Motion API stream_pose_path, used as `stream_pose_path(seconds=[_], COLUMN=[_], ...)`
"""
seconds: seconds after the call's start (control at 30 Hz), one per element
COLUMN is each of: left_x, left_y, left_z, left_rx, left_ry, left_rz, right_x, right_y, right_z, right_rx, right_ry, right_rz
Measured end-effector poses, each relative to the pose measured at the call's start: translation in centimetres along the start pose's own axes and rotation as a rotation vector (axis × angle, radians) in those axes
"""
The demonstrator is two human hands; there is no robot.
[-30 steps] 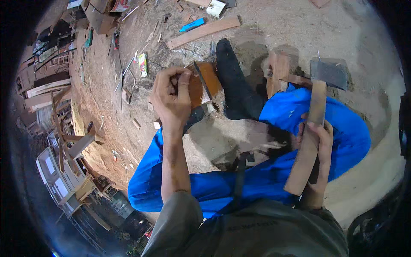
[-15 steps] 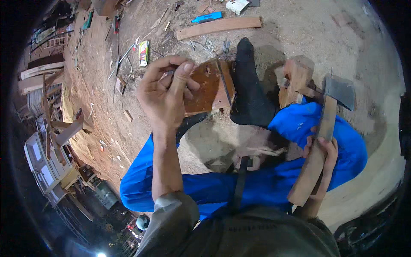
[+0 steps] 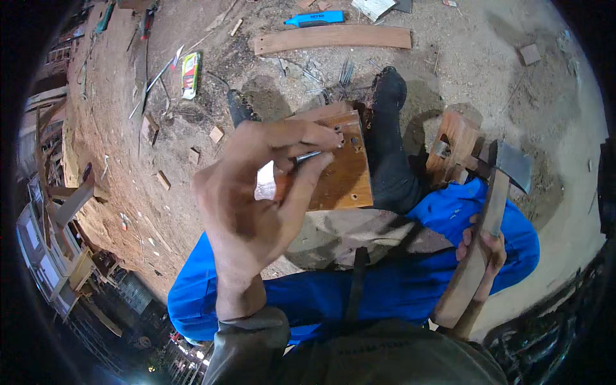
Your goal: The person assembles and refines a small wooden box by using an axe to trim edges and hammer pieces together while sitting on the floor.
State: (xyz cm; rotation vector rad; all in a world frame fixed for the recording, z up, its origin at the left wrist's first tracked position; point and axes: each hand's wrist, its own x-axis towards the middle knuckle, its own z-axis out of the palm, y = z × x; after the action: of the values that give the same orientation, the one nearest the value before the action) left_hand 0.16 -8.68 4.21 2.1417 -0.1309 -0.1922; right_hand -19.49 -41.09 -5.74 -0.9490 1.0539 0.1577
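Observation:
My left hand [image 3: 250, 199] has its fingers curled round a thin metal nail [image 3: 304, 156], thumb and index tips over the upper part of a brown wooden board [image 3: 340, 179]. The board has several small holes and stands between my black-socked feet [image 3: 391, 128]. My right hand [image 3: 487, 250] grips the wooden handle [image 3: 471, 269] of a hatchet, whose grey steel head [image 3: 513, 167] is raised at the right. Just left of the head lies a wooden block [image 3: 449, 144] with a piece fitted through it.
A long wooden slat [image 3: 332, 40], a blue tube [image 3: 317, 19], a yellow-green packet [image 3: 190, 76] and scattered nails [image 3: 346, 70] lie on the dirt ground beyond my feet. Offcuts and metal tools are at the left. Wooden furniture and timber [image 3: 45, 250] pile at the far left edge.
My left hand has moved rightward over the board, the nail now showing in its fingers. My right hand and the hatchet sit lower in the picture; the view has shifted.

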Motion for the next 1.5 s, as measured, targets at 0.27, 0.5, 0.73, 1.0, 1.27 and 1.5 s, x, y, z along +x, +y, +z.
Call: stream_pose_path(seconds=[0.27, 0.5, 0.73, 1.0, 1.27, 1.5], left_x=[0.5, 0.4, 0.3, 0.4, 0.6, 0.5], left_y=[0.3, 0.6, 1.6, 2.0, 2.8, 2.5], left_z=[0.9, 0.8, 0.9, 1.4, 1.1, 2.8], left_rx=[0.088, 0.249, 0.301, 0.315, 0.402, 0.314], left_ry=[-0.001, -0.022, -0.037, 0.04, -0.076, 0.05], left_rz=[0.092, 0.155, 0.096, 0.109, 0.025, 0.123], right_x=[-1.0, -0.8, -0.3, 0.0, 0.1, -0.1], right_y=[-1.5, -1.4, -1.2, -0.8, -0.9, -0.9], right_z=[2.4, 1.7, 1.2, 0.5, 0.4, 0.1], right_rx=[-0.004, 0.054, 0.028, -0.086, -0.095, -0.053], right_ry=[0.007, -0.03, -0.069, -0.098, -0.039, -0.001], right_rz=[0.06, 0.074, 0.05, 0.064, 0.079, 0.067])
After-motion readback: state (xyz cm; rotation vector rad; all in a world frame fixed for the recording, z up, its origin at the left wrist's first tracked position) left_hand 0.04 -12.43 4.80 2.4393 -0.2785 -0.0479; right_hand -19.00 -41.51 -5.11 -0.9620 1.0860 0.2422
